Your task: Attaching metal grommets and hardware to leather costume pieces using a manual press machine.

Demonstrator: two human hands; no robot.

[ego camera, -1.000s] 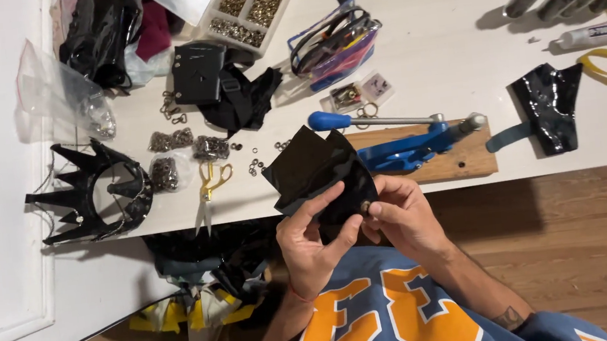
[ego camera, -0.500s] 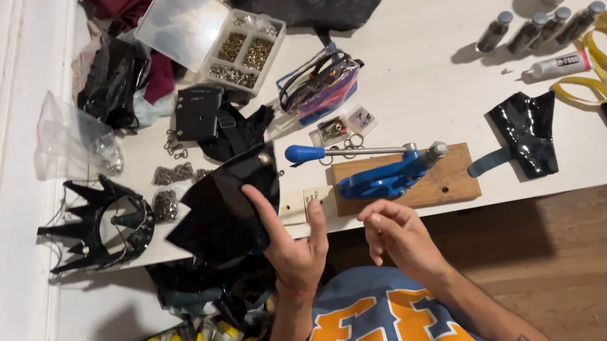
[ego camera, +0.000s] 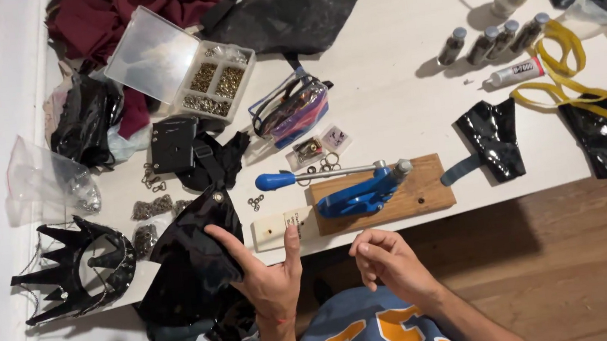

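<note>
Currently, from left to right:
Crown: black spiked crown (ego camera: 73,266) on the table's (ego camera: 401,100) left edge.
Left hand: left hand (ego camera: 266,276) grips a glossy black sheet (ego camera: 196,261) over the table edge.
Right hand: right hand (ego camera: 388,259) empty, fingers loosely curled.
Press: blue lever press (ego camera: 354,191) on a board, nearest tool beyond both hands.

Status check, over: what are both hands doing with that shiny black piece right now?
Left hand grips the shiny black piece at the table edge. Right hand empty, fingers curled, apart from it. Blue hand press sits just ahead, untouched.
</note>
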